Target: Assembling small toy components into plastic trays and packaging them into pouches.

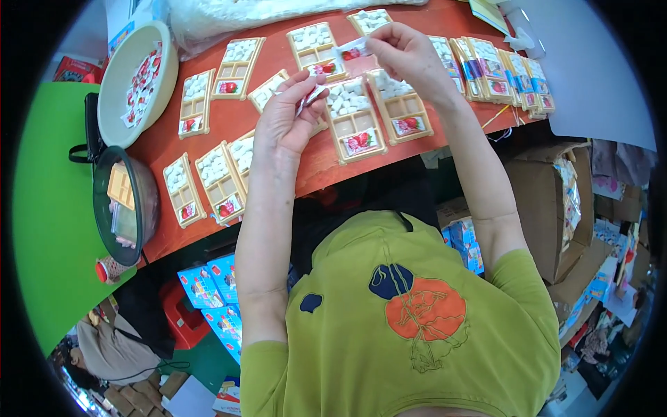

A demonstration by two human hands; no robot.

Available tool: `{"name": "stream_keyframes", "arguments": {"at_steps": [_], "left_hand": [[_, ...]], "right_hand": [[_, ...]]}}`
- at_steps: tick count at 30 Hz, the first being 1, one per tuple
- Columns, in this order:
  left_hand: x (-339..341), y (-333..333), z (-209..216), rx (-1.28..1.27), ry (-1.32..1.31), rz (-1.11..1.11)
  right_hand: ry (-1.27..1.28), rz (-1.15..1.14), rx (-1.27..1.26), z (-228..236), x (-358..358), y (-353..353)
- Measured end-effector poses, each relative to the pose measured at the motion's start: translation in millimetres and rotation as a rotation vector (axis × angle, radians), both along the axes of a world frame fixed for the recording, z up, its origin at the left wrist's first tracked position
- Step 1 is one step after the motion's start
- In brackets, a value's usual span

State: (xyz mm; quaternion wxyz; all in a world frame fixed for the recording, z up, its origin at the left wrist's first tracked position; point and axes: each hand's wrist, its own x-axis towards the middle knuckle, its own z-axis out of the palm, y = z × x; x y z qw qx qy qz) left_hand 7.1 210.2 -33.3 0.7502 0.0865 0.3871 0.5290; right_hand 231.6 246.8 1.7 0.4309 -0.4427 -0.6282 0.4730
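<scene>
Pinching small, rectangular white plastic sachet (353, 51) with red strawberry print by right end between closed right fingers (381, 46), upper centre of frame; curling left fingers (300, 84) loosely around similar sachets (310, 98), lower left; lettering illegible.

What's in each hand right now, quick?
Left hand: partly closed, holding at least one red-and-white packet.
Right hand: fingers pinched, holding one strawberry packet.

A head-worn fisheye looks down from close above the hands (288, 118) and red table (276, 52).
</scene>
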Motion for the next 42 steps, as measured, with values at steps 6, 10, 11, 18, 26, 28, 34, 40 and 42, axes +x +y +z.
{"name": "stream_keyframes", "arguments": {"at_steps": [6, 10, 11, 18, 26, 28, 34, 40, 42], "left_hand": [[6, 0, -1, 0.032, 0.017, -0.054], [9, -2, 0, 0.025, 0.027, -0.050], [10, -2, 1, 0.022, 0.035, -0.048], [13, -5, 10, 0.009, 0.085, -0.049], [20, -13, 13, 0.021, 0.090, -0.075], [22, -16, 12, 0.022, 0.104, -0.085], [24, -19, 6, 0.004, 0.100, -0.097], [14, -15, 13, 0.014, 0.007, -0.049], [3, -14, 11, 0.006, -0.183, -0.083]], "right_hand": [[-0.240, -0.254, 0.033, -24, 54, 33], [-0.438, -0.130, 0.220, -29, 66, 33], [-0.440, -0.133, 0.219, -32, 70, 34], [-0.915, -0.151, 0.652, -45, 86, 44], [-1.027, -0.035, 0.399, -35, 58, 19], [-1.056, -0.057, 0.381, -33, 54, 17], [-1.067, -0.024, 0.553, -43, 49, 26], [-1.098, -0.032, 0.557, -45, 37, 29], [-1.106, -0.015, 0.586, -46, 30, 32]]}}
